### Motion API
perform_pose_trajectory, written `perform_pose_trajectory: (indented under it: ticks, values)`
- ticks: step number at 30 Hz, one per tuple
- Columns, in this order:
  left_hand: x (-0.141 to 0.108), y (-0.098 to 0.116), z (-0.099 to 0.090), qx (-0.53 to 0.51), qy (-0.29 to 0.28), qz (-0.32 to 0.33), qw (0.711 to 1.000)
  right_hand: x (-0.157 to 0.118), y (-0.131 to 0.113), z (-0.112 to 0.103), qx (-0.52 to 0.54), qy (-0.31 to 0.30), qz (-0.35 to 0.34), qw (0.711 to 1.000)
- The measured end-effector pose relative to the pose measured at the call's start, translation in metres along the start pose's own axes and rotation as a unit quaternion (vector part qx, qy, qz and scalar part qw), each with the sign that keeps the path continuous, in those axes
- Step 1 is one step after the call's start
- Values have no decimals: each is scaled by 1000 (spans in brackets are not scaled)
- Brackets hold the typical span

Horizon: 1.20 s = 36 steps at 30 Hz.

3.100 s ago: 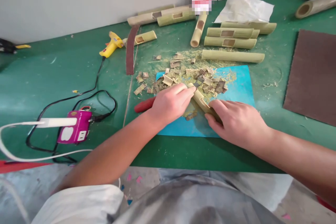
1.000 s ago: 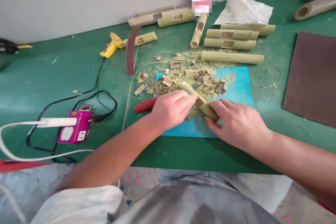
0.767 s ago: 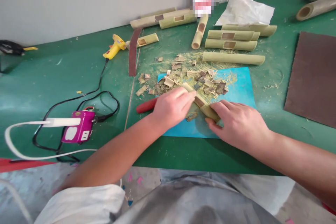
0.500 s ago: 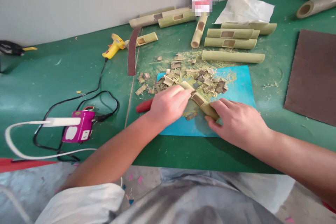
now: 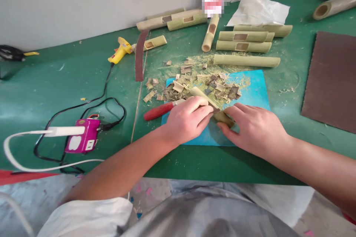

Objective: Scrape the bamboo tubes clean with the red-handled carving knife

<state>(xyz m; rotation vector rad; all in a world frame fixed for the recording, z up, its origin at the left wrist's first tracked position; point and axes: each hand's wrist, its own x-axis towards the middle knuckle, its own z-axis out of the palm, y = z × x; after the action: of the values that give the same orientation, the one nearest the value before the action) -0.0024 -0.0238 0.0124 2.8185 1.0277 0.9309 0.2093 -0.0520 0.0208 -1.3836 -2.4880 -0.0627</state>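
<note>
A bamboo tube (image 5: pixel 202 94) lies slantwise over a blue sheet (image 5: pixel 257 89), its cut opening hidden behind my fingers. My right hand (image 5: pixel 254 127) grips the tube's near end, thumb on one side and fingers on the other. Pinched in my left hand (image 5: pixel 191 118) is a small dark brown piece that looks like folded sandpaper (image 5: pixel 216 110), pressed against the tube around its opening. A red-handled knife or similar tool (image 5: pixel 158 111) lies beside my left hand, its far end hidden. Bamboo chips (image 5: pixel 178 86) and pale dust are heaped just beyond the tube.
Several cut bamboo tubes (image 5: pixel 243 46) lie toward the back, near a crumpled white paper (image 5: pixel 258 12). At left are a yellow glue gun (image 5: pixel 121 51), a brown sandpaper strip (image 5: pixel 141 57) and a purple power adapter (image 5: pixel 82 137) with cables. A brown sheet (image 5: pixel 330 81) lies right.
My left hand has slid along the tube toward my right hand, with the brown piece between its fingers, covering the opening. More of the red-handled tool now shows. My right hand keeps its grip.
</note>
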Motion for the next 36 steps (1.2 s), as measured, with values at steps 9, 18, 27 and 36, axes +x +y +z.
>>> perform_pose_trajectory:
  ticks: [9, 18, 27, 36]
  values:
    - [0, 11, 1, -211, -1, -226, 951, 0, 3, -1, 0, 6, 18, 1000]
    - [5, 12, -2, -396, -3, -369, 841, 1, 5, 0, 7, 4, 24, 1000]
    - [3, 6, 1, -103, 23, -91, 990, -2, 1, 0, 49, 0, -9, 999]
    - [1, 5, 1, -110, 24, -76, 991, -1, 0, -2, 60, -31, 13, 998]
